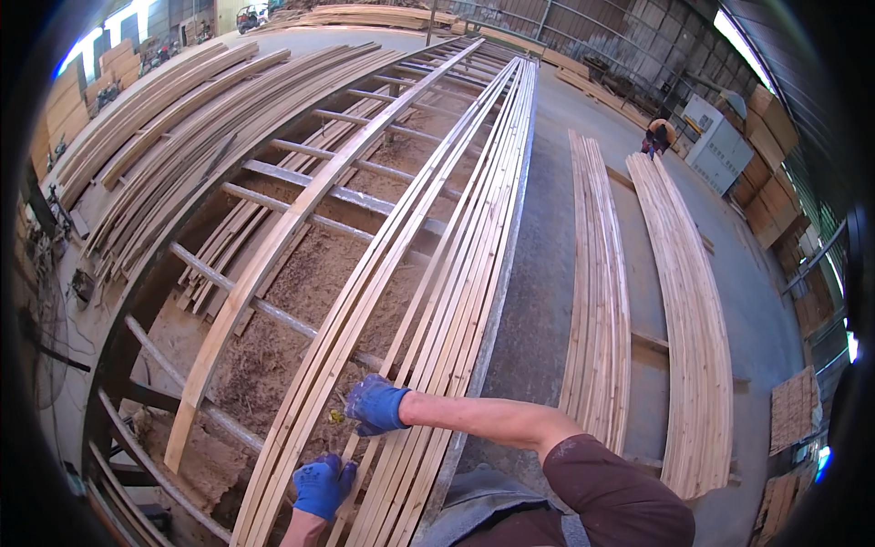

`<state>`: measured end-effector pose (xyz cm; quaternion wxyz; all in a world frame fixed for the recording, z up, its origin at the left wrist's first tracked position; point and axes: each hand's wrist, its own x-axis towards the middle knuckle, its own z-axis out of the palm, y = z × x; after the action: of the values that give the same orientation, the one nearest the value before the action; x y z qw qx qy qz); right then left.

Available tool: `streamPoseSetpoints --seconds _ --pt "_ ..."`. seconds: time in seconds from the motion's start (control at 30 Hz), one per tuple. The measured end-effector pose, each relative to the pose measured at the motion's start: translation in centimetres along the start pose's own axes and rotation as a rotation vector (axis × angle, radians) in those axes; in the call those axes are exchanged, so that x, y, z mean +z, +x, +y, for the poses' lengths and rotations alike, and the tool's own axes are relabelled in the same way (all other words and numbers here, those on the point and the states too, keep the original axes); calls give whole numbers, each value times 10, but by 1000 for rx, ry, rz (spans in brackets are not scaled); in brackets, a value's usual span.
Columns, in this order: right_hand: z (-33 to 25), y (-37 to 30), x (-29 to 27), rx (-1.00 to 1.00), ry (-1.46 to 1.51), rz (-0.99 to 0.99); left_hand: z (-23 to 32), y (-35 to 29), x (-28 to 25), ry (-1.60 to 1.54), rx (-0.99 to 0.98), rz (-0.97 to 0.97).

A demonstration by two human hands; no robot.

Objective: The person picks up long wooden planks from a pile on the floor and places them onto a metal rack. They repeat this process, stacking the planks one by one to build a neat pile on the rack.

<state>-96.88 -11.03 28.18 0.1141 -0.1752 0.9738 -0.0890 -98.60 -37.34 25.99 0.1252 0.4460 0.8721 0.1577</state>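
Long, pale wooden strips (447, 337) lie lengthwise on a metal rack, fanned slightly apart at my end. My right hand (375, 404), in a blue glove, reaches across from the right and closes over a wooden strip (412, 339) at the left side of this group. Nearer to me, my left hand (321, 486), also blue-gloved, has its fingers curled and its thumb against the same strip; its fingertips are partly hidden. A second narrow group of strips (314, 392) runs just left of both hands. Beside the right glove shows a small yellow spot (336, 417).
Metal crossbars (292, 314) span the rack above sawdust-coloured ground (301, 356). A single wider board (246, 283) crosses them at left. Stacked timber (182, 146) lies beyond. At right are two plank stacks (679, 319), a person (658, 137) bending at the far end, and a pale cabinet (715, 141).
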Motion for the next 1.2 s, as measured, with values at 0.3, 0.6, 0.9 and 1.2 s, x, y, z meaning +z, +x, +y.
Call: streamPoseSetpoints --seconds 0.3,0.6,0.9,1.2 --pt "-3 -22 9 31 92 97 -68 60 -57 97 -128 487" --pt "-10 -52 6 36 388 635 -40 56 23 -334 -196 41" --pt "-11 -108 -22 259 553 682 -36 97 6 -988 -367 -424" --pt "-15 -151 23 389 610 748 -23 105 -19 -955 -342 -530"
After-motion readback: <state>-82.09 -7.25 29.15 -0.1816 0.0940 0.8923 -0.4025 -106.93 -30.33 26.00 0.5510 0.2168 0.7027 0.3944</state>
